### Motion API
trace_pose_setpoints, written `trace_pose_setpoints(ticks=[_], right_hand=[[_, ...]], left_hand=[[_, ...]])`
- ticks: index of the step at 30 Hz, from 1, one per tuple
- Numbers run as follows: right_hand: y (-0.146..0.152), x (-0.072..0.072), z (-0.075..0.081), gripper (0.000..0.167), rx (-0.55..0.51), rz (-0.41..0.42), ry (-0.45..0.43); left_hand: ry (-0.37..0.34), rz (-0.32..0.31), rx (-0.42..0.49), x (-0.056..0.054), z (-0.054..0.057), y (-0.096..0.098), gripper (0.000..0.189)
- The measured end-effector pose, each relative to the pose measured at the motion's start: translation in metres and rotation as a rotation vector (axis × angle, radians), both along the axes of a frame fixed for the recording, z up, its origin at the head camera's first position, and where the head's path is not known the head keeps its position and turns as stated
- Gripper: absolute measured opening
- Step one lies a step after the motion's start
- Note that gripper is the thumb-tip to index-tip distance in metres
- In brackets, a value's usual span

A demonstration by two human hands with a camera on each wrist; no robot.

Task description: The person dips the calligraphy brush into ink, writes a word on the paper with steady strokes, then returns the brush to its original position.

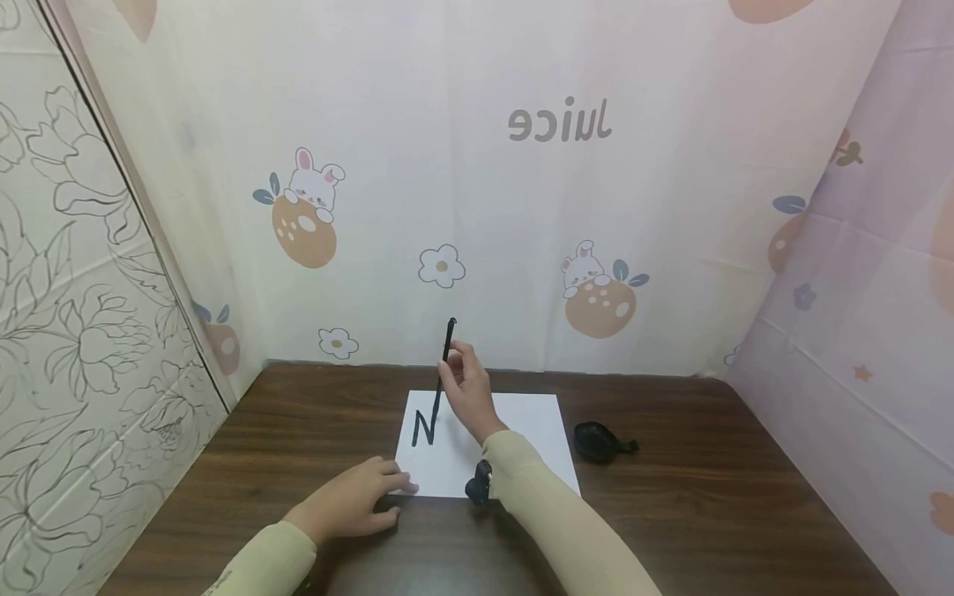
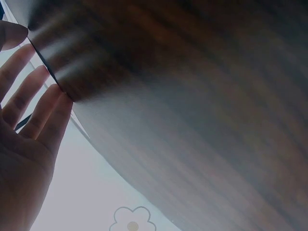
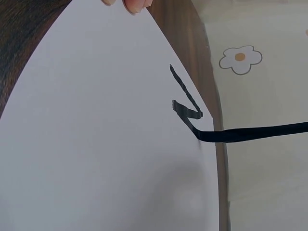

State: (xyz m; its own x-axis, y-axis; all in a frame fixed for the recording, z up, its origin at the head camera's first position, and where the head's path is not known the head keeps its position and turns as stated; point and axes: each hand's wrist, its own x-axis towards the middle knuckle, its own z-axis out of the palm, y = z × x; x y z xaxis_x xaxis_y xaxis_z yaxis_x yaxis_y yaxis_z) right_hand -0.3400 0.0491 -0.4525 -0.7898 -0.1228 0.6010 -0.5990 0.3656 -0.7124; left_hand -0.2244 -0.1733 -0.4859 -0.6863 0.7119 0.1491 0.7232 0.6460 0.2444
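Note:
My right hand (image 1: pixel 469 397) pinches a slim black writing brush (image 1: pixel 445 356), held nearly upright with a small loop at its top end. Its tip meets the white sheet of paper (image 1: pixel 514 463) at the right stroke of a black letter N (image 1: pixel 421 429). In the right wrist view the brush (image 3: pixel 264 132) comes in from the right, its bent tip on the inked stroke. My left hand (image 1: pixel 358 501) rests at the sheet's lower left corner, fingers extended and spread. The left wrist view shows that hand (image 2: pixel 29 120) along the paper's edge.
A black oval dish with a short stem (image 1: pixel 596 443) lies on the brown wooden table (image 1: pixel 715 497), right of the paper. Printed curtains (image 1: pixel 447 182) hang behind the table and along both sides. A small black device (image 1: pixel 479 483) sits at my right wrist.

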Motion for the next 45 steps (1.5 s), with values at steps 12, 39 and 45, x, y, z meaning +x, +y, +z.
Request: trace_pose_setpoints(ticks=[12, 39, 45], right_hand=[[0.0005, -0.0013, -0.0017, 0.035, 0.005, -0.003, 0.013], [0.0018, -0.0004, -0.0023, 0.033, -0.018, -0.014, 0.022], [0.0018, -0.0018, -0.004, 0.034, -0.02, -0.019, 0.028]], left_hand=[[-0.014, 0.002, 0.002, 0.0006, 0.0023, 0.0002, 0.029], [-0.031, 0.025, -0.013, 0.0008, 0.0017, 0.0007, 0.029], [-0.002, 0.003, 0.002, 0.0018, 0.0029, 0.0007, 0.029]])
